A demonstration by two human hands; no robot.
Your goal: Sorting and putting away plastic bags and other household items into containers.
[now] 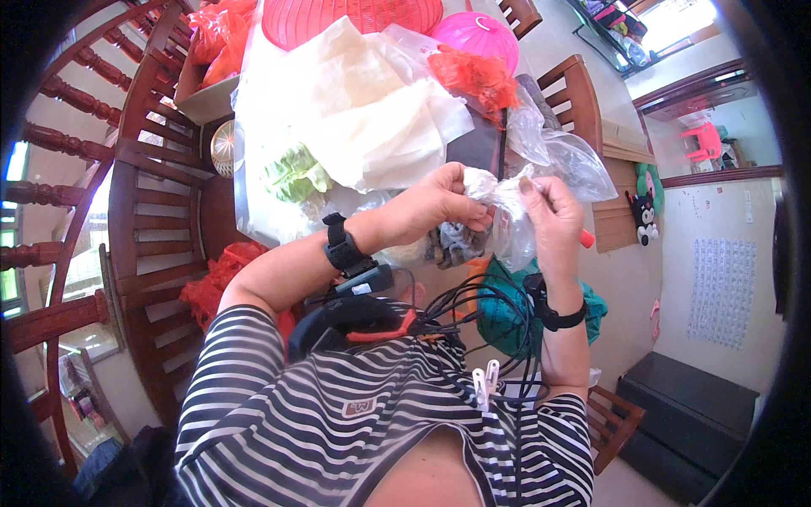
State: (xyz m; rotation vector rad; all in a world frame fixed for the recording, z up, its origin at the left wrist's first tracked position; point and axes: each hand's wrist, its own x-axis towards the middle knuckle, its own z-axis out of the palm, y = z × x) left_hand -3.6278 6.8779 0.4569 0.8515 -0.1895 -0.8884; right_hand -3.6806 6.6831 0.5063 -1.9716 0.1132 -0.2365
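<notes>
Above the table's near right edge, my left hand (453,199) and my right hand (552,206) pinch a twisted, whitish, thin plastic bag (500,189) from both sides. A translucent part hangs below it, between the hands. Just under my left hand are dark grey, crumpled things (459,244), too unclear to name. Beyond the hands, a large crumpled off-white sheet (380,114) covers much of the table. A pale green leafy vegetable (293,172) lies left of it. Clear plastic bags (564,155) spread at the table's right side.
A red plastic basket (351,16), a pink colander (478,38) and a crumpled orange-red plastic bag (478,82) occupy the far side. Wooden chairs stand left (161,203) and right (573,101). Black cables (472,295) hang before my body, near a teal bag (507,310).
</notes>
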